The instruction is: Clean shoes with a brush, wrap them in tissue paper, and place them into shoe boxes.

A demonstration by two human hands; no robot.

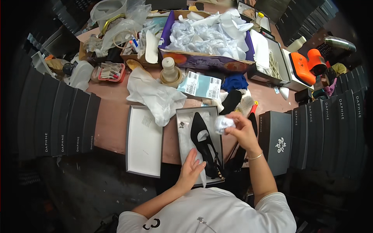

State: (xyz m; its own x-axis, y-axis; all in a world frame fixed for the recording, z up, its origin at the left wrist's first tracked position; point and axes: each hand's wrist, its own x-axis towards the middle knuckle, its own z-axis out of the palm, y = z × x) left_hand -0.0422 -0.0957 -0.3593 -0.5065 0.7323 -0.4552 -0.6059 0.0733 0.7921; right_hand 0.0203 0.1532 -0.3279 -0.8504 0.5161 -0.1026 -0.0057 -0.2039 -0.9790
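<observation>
In front of me an open shoe box (181, 151) holds a black pointed slingback shoe (199, 126), lying on white tissue paper. White stuffing shows in the shoe's opening, and a beaded trim is at its heel end. My right hand (243, 131) grips a crumpled ball of white paper (224, 124) above the box's right side. My left hand (189, 171) is open, fingers stretched over the left part of the box beside the shoe. To the left lies the box lid (144, 145), white inside facing up. A white tissue sheet (155, 91) lies beyond it.
A purple carton (210, 62) full of crumpled white paper stands at the back. Stacked dark shoe boxes (74, 116) flank the left, with more boxes (275, 143) at the right. A label sheet (200, 84), a bottle (169, 69) and an orange device (303, 66) are on the table.
</observation>
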